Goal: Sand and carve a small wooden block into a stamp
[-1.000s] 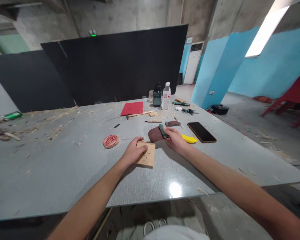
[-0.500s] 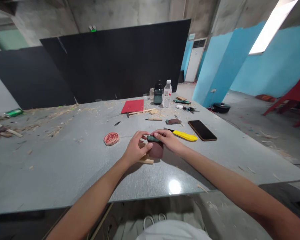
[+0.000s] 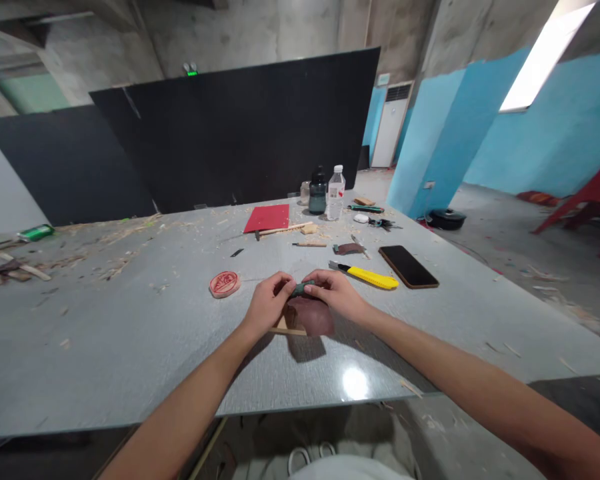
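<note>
Both hands work on a reddish-brown sheet of sandpaper (image 3: 319, 317) whose far edge is rolled over, showing a dark green back. My left hand (image 3: 269, 300) pinches the left end of the roll between thumb and fingers. At its right end, my right hand (image 3: 341, 295) presses the roll with the thumb, fingers curled behind. The sheet's loose part hangs toward me, casting a shadow on the table. Pale wooden pieces (image 3: 289, 331) lie underneath, partly hidden. Left of my hands is a wooden disc (image 3: 225, 284) with a red design.
On the grey table (image 3: 145, 353) a yellow utility knife (image 3: 373, 277) and a phone (image 3: 409, 267) lie to the right. Further back are a second sandpaper piece (image 3: 349, 249), a carving tool (image 3: 310, 244), a red sheet (image 3: 267, 218) and bottles (image 3: 335, 193). Wood shavings litter the left.
My left hand has closed its fingers and thumb onto the roll, where they were spread before. The sandpaper has turned, its loose part now spreading wider to the right.
</note>
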### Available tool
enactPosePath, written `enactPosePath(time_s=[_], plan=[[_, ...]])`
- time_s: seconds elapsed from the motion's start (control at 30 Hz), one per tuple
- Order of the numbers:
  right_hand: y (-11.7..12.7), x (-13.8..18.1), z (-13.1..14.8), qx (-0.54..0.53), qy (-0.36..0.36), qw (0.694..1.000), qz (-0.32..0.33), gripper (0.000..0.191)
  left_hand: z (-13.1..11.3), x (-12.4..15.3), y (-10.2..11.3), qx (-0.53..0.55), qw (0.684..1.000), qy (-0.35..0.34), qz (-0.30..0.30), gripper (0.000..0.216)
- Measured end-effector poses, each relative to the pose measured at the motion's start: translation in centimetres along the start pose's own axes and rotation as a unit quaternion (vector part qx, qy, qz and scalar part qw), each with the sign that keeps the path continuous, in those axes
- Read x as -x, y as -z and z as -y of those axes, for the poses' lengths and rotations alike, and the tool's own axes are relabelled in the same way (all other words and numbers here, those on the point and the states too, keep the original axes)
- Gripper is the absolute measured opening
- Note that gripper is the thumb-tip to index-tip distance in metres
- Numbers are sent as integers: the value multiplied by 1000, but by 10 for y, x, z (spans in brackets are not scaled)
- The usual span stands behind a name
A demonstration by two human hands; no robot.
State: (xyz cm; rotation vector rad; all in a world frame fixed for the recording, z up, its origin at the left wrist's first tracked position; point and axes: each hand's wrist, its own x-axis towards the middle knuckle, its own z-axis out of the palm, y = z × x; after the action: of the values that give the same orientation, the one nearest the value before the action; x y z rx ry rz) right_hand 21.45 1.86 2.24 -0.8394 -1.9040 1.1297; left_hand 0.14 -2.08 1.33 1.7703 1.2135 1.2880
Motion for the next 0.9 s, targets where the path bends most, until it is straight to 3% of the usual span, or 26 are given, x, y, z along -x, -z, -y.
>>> enactPosePath(time_s=[0.1,0.33,0.57,0.77,0.9], plan=[[2,1,5,31,2,1000,-5,25,-1,1,0,6,1000,11,8,34],[4,1,6,78,2,997,-5,48,-3,3,-1,-19,999,29,17,28],[0,2,3,17,5,999,-30,30,-10,3,2,-65,997,27,32,47],[1,6,4,61,54,996,-22,19,-6,3,1,-68,997,12,35,56],[2,8,2,108,102,989,-20,25,-7,3,1,-71,997,11,26,56]])
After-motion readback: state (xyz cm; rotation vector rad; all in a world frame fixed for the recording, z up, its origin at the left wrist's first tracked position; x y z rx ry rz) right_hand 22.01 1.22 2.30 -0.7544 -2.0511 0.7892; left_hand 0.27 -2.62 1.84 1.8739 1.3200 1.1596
